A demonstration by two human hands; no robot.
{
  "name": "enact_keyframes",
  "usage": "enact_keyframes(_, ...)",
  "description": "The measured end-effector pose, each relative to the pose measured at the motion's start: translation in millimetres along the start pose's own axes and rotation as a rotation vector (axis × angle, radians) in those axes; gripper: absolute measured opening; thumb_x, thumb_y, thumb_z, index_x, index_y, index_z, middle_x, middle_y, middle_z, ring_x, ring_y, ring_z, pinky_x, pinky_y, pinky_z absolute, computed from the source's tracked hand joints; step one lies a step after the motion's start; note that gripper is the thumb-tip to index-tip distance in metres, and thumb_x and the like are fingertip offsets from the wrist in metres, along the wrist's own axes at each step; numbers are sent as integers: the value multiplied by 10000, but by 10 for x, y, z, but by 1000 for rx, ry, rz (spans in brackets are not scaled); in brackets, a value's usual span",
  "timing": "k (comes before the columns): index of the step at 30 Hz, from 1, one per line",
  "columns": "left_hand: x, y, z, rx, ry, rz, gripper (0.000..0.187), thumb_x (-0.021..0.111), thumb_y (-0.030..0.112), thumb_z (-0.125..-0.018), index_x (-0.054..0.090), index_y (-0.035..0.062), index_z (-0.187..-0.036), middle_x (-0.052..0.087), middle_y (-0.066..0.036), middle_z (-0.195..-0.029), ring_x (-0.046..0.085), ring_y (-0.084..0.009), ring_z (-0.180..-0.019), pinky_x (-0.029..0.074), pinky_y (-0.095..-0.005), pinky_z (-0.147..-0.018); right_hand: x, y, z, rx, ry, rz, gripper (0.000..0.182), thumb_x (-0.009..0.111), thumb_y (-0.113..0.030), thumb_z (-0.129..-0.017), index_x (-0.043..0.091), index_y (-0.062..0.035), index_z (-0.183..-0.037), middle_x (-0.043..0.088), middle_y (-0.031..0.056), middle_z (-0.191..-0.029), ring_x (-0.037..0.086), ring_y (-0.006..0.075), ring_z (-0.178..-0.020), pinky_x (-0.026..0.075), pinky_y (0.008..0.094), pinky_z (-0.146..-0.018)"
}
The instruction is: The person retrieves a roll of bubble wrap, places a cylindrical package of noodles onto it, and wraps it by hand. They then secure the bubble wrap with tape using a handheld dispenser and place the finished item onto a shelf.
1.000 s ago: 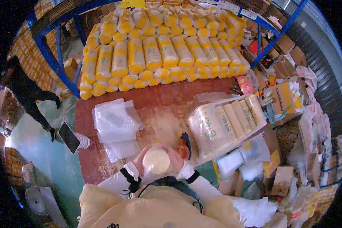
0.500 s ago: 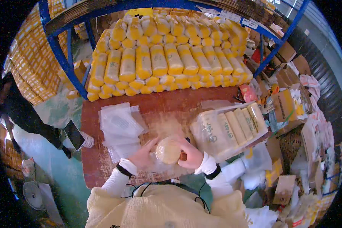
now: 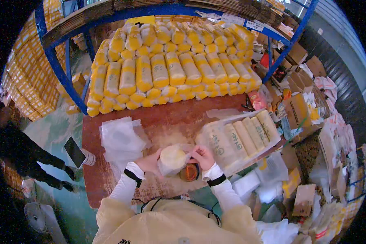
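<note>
A round, pale bundle in clear plastic wrap (image 3: 173, 157) stands end-up at the front of the reddish table. My left hand (image 3: 151, 162) is wrapped round its left side. On the other side, my right hand (image 3: 203, 157) pinches the loose plastic at the bundle's upper right edge with thumb and fingertips. Just below that hand lies a tape roll (image 3: 190, 172) with an orange-brown middle. What is inside the wrap cannot be made out clearly.
Clear plastic bags (image 3: 124, 136) lie at left. An open plastic-lined tray (image 3: 275, 140) of pale wrapped bundles stands at right. Stacked yellow-banded rolls (image 3: 152, 73) line the back under a blue rack (image 3: 63, 83). A person (image 3: 32, 150) stands at left; cartons (image 3: 299, 110) crowd the right.
My right hand has gone from the bundle's side to a pinch on its plastic, uncovering the tape roll. The bundle has tilted and moved slightly up and left. The camera view has shifted a little.
</note>
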State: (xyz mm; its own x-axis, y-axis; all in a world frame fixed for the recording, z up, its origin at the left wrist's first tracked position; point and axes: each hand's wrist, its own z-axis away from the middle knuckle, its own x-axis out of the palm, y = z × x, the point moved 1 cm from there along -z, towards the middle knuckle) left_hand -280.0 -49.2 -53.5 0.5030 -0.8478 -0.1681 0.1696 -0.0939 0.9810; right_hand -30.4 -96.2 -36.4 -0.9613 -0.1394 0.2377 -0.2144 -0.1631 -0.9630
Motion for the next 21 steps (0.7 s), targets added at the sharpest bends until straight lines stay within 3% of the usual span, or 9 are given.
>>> enact_keyframes(2, 72, 190, -3, 55, 51, 179, 1206, 854, 211, -478, 69, 80, -1385, 327, -84, -1343, 275, -199, -1258, 241, -339, -1034, -24, 80, -34, 65, 46, -10, 265, 614, -78, -775, 513, -73, -1019, 554, 28, -1005, 522, 216, -1028, 436, 369, -877)
enact_keyframes(5, 208, 126, -13, 102, 237, 88, 1138, 835, 206, -516, 114, 78, -1387, 334, -92, -1341, 271, -198, -1259, 227, -338, -1040, 128, -295, 148, -144, -136, 103, 297, 629, -78, -759, 513, -106, -1031, 431, 131, -1243, 425, 264, -1171, 408, 449, -920)
enact_keyframes(8, 228, 118, 32, 33, 278, 134, 1054, 804, 240, -567, 159, 66, -1383, 313, -95, -1356, 253, -201, -1271, 188, -334, -1055, 353, -695, 299, -331, -141, 978, 501, 708, -155, -670, 501, -137, -1126, 337, 144, -1327, 259, 313, -1281, 297, 482, -999)
enact_keyframes(11, 208, 201, 91, -34, 173, 376, 1004, 770, 276, -609, 168, 53, -1381, 291, -95, -1372, 229, -204, -1286, 153, -329, -1065, 542, -821, 239, -425, -97, 1086, 583, 734, -286, -615, 514, -147, -1137, 382, 136, -1302, 192, 404, -1282, 251, 508, -1015)
enact_keyframes(13, 182, 93, 85, 11, 119, 256, 998, 766, 287, -612, 173, 48, -1379, 282, -94, -1378, 214, -204, -1293, 147, -328, -1065, 685, -955, 191, -558, -269, 1402, 574, 713, -303, -619, 521, -152, -1138, 405, 123, -1288, 181, 452, -1265, 227, 519, -1023)
enact_keyframes(15, 175, 110, 94, 14, 90, 211, 1010, 768, 294, -607, 167, 49, -1381, 270, -95, -1386, 200, -200, -1299, 138, -328, -1067, 694, -917, 172, -561, -403, 1518, 517, 685, -300, -631, 546, -152, -1106, 431, 114, -1264, 178, 493, -1246, 206, 534, -1026)
enact_keyframes(17, 194, 258, 95, -21, 90, 246, 1040, 775, 297, -592, 149, 54, -1386, 254, -99, -1396, 186, -193, -1304, 125, -330, -1069, 616, -763, 133, -438, -493, 1443, 411, 652, -266, -647, 585, -142, -1033, 454, 109, -1235, 193, 511, -1226, 192, 555, -1020)
enact_keyframes(20, 228, 155, 41, 45, 116, 166, 1026, 801, 259, -564, 193, 57, -1365, 332, -99, -1348, 270, -194, -1265, 207, -342, -1046, 626, -713, 60, -265, -600, 1359, 260, 606, -176, -657, 631, -119, -909, 468, 99, -1210, 242, 492, -1204, 180, 585, -1006)
enact_keyframes(21, 213, 52, 3, 37, 129, 116, 1008, 810, 241, -553, 218, 59, -1348, 363, -92, -1319, 308, -193, -1236, 243, -345, -1027, 648, -692, 54, -419, -551, 1338, 227, 600, -158, -652, 631, -108, -871, 468, 95, -1204, 266, 474, -1192, 192, 585, -998)
